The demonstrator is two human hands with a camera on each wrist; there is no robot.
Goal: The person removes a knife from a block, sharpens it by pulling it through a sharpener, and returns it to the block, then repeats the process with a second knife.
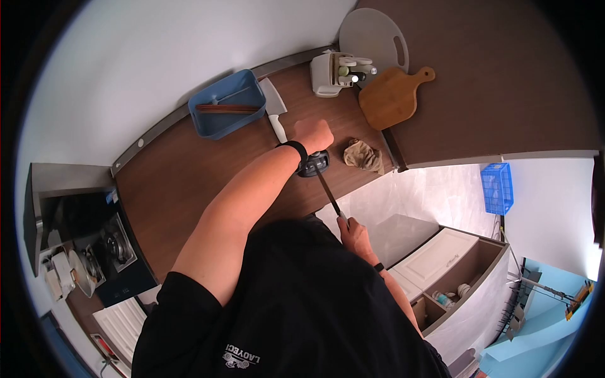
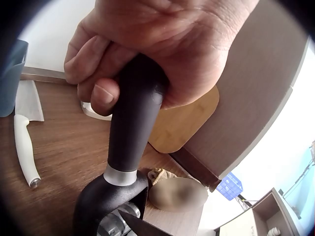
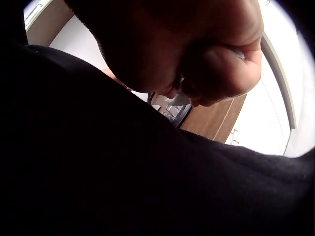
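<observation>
A black sharpener with a thick handle (image 2: 134, 118) and a silver collar stands on the brown counter. The left hand (image 1: 313, 136) grips the top of that handle, fingers curled round it in the left wrist view. In the head view the right hand (image 1: 357, 238) holds a knife (image 1: 329, 194) by its handle near the counter's front edge. The blade's far part lies in the slot of the sharpener (image 1: 314, 165), beside its metal rollers. In the right wrist view the right hand (image 3: 197, 54) is curled and dark, its grip partly hidden by black cloth.
Behind the left hand lies a cleaver (image 1: 275, 104) beside a blue bin (image 1: 220, 126) with chopsticks. A crumpled cloth (image 1: 363, 156) sits to the right. Farther back are a white utensil holder (image 1: 322, 75) and a wooden board (image 1: 389, 99). A stove is at the left.
</observation>
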